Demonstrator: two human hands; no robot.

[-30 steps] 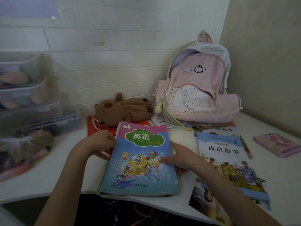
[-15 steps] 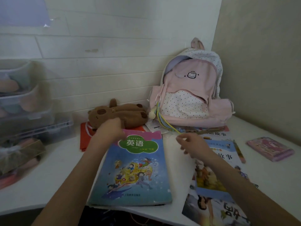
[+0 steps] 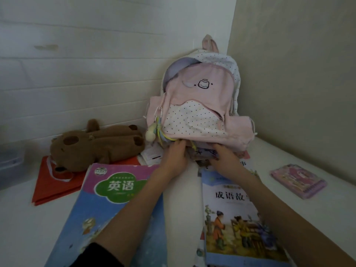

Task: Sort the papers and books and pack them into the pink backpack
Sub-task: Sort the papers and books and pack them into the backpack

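The pink backpack stands upright in the corner, its top zip open. Thin books and papers stick out from under its base. My left hand reaches to that stack with its fingers laid on it, the tips right under the bag's bottom edge. Beside it, my right hand pinches the near edge of the top booklet. A blue English textbook lies under my left forearm. To its right, a story book lies under my right forearm.
A brown plush pencil case lies on a red folder at the left. Loose white papers sit between it and the bag. A pink notebook lies at the right. Plastic drawers stand far left. Walls close the corner.
Both hands left the English textbook and moved forward to the papers under the backpack. The camera has come closer to the bag.
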